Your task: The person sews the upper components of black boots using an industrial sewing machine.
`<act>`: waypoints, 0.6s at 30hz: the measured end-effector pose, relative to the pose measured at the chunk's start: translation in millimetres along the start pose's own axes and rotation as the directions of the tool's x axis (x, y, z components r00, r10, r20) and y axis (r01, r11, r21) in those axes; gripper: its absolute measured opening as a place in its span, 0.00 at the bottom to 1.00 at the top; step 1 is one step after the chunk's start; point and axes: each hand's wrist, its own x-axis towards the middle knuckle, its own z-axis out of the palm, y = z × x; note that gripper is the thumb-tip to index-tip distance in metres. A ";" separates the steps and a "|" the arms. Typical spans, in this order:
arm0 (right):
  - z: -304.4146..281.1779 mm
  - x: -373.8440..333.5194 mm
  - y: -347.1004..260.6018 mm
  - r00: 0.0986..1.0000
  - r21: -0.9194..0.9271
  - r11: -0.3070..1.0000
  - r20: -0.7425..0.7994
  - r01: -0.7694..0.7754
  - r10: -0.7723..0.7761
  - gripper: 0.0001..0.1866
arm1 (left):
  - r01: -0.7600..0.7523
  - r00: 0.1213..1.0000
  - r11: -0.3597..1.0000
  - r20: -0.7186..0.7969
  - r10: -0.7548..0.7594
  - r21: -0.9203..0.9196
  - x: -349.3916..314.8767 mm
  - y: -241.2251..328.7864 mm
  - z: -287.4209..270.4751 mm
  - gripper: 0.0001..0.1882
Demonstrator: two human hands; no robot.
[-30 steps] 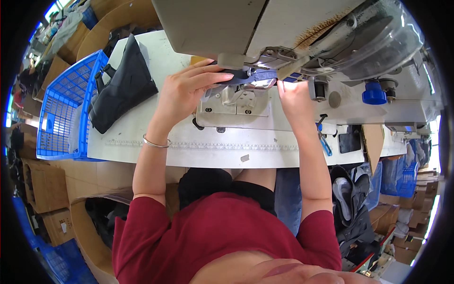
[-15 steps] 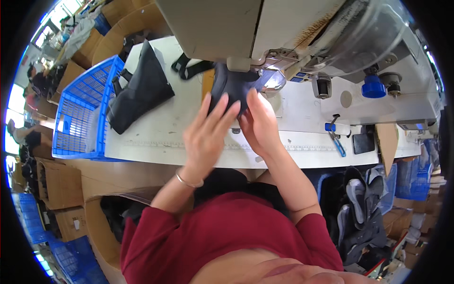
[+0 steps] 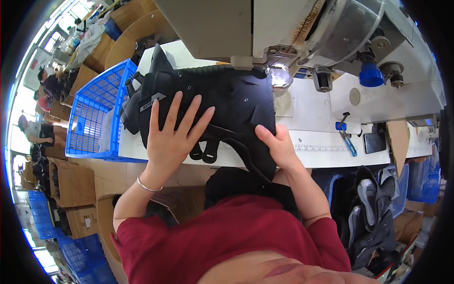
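A large black boot upper (image 3: 229, 97) lies flattened across the table under the sewing machine's head. It has a ribbed upper edge, a grey label (image 3: 150, 102), small eyelets and two slotted straps (image 3: 205, 152) hanging at its near edge. My left hand (image 3: 172, 137) rests on its left part, palm down with fingers spread. At the lower right edge my right hand (image 3: 280, 147) grips it, thumb on top and the other fingers mostly hidden beneath. The upper's right end is beside the machine's lit needle area (image 3: 280, 78); the needle itself cannot be made out.
The sewing machine (image 3: 215, 28) fills the top. A blue basket (image 3: 97, 118) stands left on the white table (image 3: 314, 135). Blue-handled snips (image 3: 349, 142) and a dark phone-like slab (image 3: 375, 142) lie right. A bin of grey-black shoe parts (image 3: 366, 203) stands lower right; cardboard boxes (image 3: 71, 182) stand left.
A dark folded piece was between my hands at the machine; now the boot upper lies spread out there. My left hand has moved left and flattened; my right hand has shifted lower and right.
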 end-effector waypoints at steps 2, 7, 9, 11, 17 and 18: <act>-0.8 3.4 -4.0 0.999 0.046 0.999 -0.035 -0.017 0.019 0.14 | 0.002 0.997 1.000 -0.075 -0.002 0.007 6.8 1.8 0.3 0.32; -13.6 0.7 18.4 0.999 0.137 0.991 -0.032 -0.003 0.007 0.15 | -0.030 0.998 0.997 -0.060 0.035 0.075 5.7 13.8 -1.6 0.25; -13.1 -2.9 18.5 1.000 0.137 0.991 -0.028 0.007 -0.004 0.15 | -0.005 0.996 0.997 -0.089 0.012 0.080 0.6 20.6 0.6 0.24; -9.2 -3.7 8.5 1.000 0.137 0.990 -0.025 -0.013 0.016 0.15 | 0.000 0.997 0.996 -0.083 0.007 0.086 -0.2 20.1 1.5 0.24; -10.3 -4.6 6.1 0.999 0.120 0.992 -0.034 -0.026 0.031 0.14 | 0.013 0.996 0.997 -0.085 -0.006 0.081 0.6 21.1 2.1 0.24; -12.9 -4.8 7.5 1.000 0.097 0.995 -0.021 -0.004 0.007 0.14 | 0.017 0.996 0.997 -0.089 -0.010 0.077 1.1 22.3 1.9 0.24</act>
